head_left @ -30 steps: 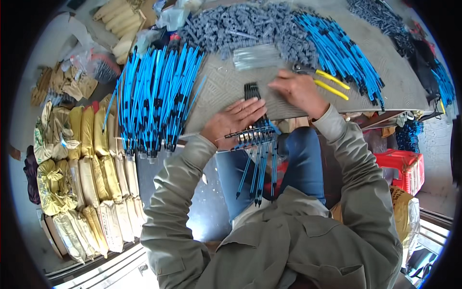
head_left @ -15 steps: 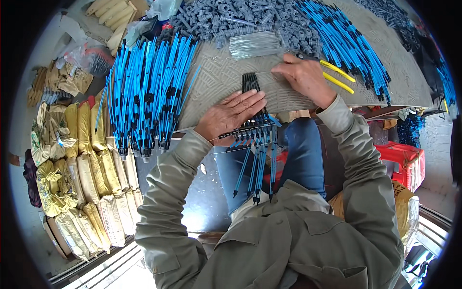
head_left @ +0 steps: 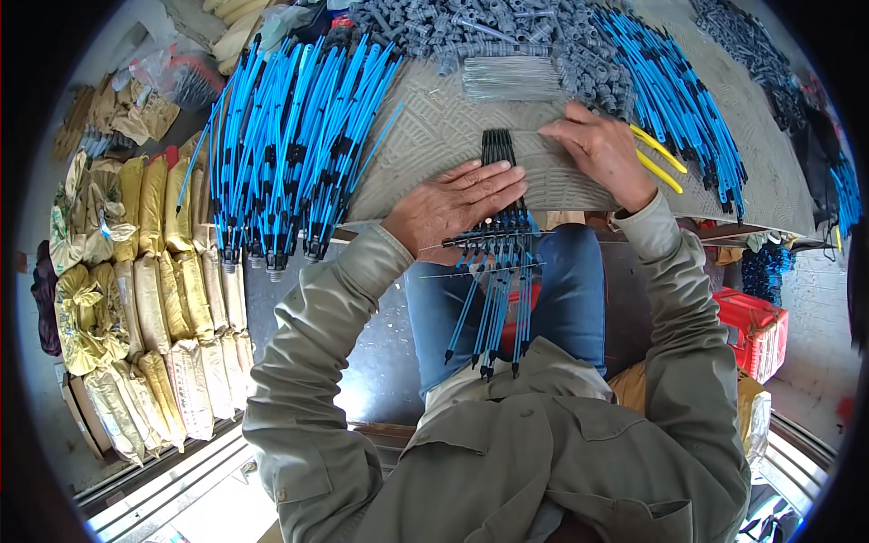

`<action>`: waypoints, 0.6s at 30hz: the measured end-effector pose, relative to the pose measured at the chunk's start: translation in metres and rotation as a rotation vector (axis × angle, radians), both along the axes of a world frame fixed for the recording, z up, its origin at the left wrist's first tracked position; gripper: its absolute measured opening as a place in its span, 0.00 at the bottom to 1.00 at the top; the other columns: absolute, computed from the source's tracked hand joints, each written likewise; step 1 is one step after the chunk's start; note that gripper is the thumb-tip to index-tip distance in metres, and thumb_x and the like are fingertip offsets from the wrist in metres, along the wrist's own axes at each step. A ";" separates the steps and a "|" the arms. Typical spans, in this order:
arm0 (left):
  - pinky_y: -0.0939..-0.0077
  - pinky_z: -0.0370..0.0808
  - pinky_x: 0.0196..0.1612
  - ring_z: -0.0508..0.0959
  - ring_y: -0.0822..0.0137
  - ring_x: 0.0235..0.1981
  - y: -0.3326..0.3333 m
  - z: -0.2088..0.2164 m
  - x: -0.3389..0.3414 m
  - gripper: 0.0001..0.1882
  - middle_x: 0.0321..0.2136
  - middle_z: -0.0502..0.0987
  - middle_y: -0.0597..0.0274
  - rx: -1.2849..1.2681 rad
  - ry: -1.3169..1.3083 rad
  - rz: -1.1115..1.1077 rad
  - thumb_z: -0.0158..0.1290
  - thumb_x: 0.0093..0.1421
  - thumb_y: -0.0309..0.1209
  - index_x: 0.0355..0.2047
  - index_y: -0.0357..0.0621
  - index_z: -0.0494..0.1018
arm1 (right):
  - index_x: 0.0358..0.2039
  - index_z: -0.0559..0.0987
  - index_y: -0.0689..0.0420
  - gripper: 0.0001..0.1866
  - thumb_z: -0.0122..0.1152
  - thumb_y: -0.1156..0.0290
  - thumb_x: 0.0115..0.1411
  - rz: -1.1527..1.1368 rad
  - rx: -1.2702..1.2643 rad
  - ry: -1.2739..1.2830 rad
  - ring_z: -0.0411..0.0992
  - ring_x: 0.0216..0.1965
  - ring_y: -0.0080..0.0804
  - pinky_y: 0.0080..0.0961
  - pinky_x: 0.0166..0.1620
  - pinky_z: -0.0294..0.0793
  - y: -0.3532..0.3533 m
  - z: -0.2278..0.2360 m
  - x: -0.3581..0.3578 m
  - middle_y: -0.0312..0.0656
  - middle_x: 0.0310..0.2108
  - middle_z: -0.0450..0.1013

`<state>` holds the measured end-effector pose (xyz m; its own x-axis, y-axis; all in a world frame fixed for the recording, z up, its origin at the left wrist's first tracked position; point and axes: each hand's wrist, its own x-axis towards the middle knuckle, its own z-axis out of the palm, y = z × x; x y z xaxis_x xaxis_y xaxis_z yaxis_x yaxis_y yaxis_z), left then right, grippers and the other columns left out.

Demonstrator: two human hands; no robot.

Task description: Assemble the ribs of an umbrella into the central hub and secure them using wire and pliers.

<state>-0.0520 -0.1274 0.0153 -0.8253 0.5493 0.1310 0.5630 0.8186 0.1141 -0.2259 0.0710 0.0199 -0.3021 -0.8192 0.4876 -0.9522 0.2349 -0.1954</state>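
My left hand (head_left: 462,204) lies across a bundle of thin blue-and-black plastic rods (head_left: 496,312), fingers stretched over the top and the thumb underneath. The rods' black ends (head_left: 497,145) stick out past the fingers onto the table. Below the hand the rods fan out over my lap, crossed by two thin metal wires (head_left: 484,271). My right hand (head_left: 599,156) is just right of the black ends, thumb and forefinger pinched on a thin wire (head_left: 527,134) that reaches toward them. Yellow-handled pliers (head_left: 661,163) lie beside the right hand, their head hidden.
A stack of straight metal wires (head_left: 511,80) lies ahead, before a heap of grey plastic fittings (head_left: 507,27). Blue rods are piled at the table's left (head_left: 285,154) and right (head_left: 679,109). Golden packages (head_left: 149,290) are stacked at left; a red plastic stool (head_left: 756,330) stands at right.
The whole view has shifted a little, so the table and bundle appear further right. Both hands keep nearly the same hold; the right hand now covers the pliers' dark head.
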 end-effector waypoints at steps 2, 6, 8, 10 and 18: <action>0.68 0.47 0.64 0.51 0.66 0.63 0.000 -0.001 0.000 0.41 0.63 0.49 0.62 -0.005 0.014 -0.001 0.47 0.48 0.43 0.62 0.47 0.48 | 0.34 0.78 0.51 0.13 0.57 0.79 0.46 0.007 0.003 0.003 0.71 0.25 0.40 0.32 0.25 0.68 0.000 0.000 0.000 0.38 0.26 0.67; 0.68 0.49 0.64 0.51 0.65 0.63 -0.001 -0.005 -0.003 0.46 0.63 0.49 0.62 -0.106 0.100 0.005 0.54 0.44 0.41 0.62 0.49 0.47 | 0.34 0.78 0.51 0.13 0.57 0.79 0.46 0.038 0.009 -0.011 0.71 0.27 0.40 0.32 0.26 0.69 -0.008 -0.004 -0.004 0.38 0.27 0.67; 0.68 0.49 0.64 0.51 0.65 0.63 0.000 -0.003 -0.002 0.46 0.63 0.49 0.62 -0.157 0.139 0.012 0.56 0.42 0.40 0.62 0.49 0.48 | 0.34 0.78 0.51 0.13 0.57 0.79 0.47 0.070 -0.006 0.016 0.71 0.28 0.40 0.32 0.27 0.69 -0.016 -0.004 -0.009 0.38 0.27 0.67; 0.68 0.49 0.64 0.51 0.64 0.63 0.001 -0.001 -0.002 0.49 0.63 0.49 0.61 -0.130 0.077 0.010 0.59 0.39 0.39 0.61 0.50 0.48 | 0.34 0.78 0.51 0.13 0.57 0.79 0.47 0.092 -0.010 0.032 0.71 0.28 0.39 0.32 0.27 0.69 -0.018 -0.003 -0.011 0.37 0.27 0.67; 0.66 0.47 0.64 0.50 0.61 0.63 -0.004 -0.012 -0.001 0.55 0.63 0.48 0.58 -0.087 0.122 0.015 0.65 0.34 0.39 0.61 0.49 0.48 | 0.33 0.75 0.48 0.09 0.55 0.74 0.50 -0.025 0.112 0.037 0.72 0.28 0.41 0.34 0.26 0.70 -0.025 0.004 0.011 0.37 0.28 0.69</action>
